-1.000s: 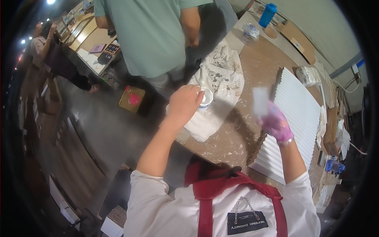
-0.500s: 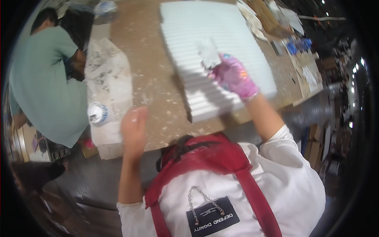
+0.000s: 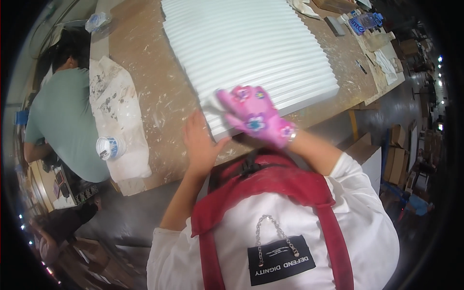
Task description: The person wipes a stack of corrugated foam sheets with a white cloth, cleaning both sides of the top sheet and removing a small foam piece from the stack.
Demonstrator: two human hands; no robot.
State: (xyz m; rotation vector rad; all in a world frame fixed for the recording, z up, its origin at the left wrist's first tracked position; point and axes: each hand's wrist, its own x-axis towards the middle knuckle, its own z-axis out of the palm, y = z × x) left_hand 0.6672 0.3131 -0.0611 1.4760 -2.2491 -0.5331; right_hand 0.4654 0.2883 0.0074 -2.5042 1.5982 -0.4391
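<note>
A large white ribbed panel (image 3: 256,53) lies on the brown worktable before me. My left hand (image 3: 199,142), bare, is at the panel's near left corner. Its fingers are stretched out along the side edge and its thumb reaches along the near edge. My right hand (image 3: 258,116) wears a pink glove with flower prints and is over the same corner. Its fingers close on a small pale flat piece (image 3: 211,105), pressed against the panel's ribs. The glove covers most of that piece, so its kind does not show.
A stained white cloth (image 3: 116,87) lies along the table's left side with a white tub (image 3: 108,147) on it. Beyond it a person in a green shirt (image 3: 65,116) bends down. A blue-labelled bottle (image 3: 366,22) and a grey block (image 3: 334,26) are at the far right.
My right hand has come from the panel's middle toward its near left corner, bringing the pale piece. My left hand has moved right, up to that corner.
</note>
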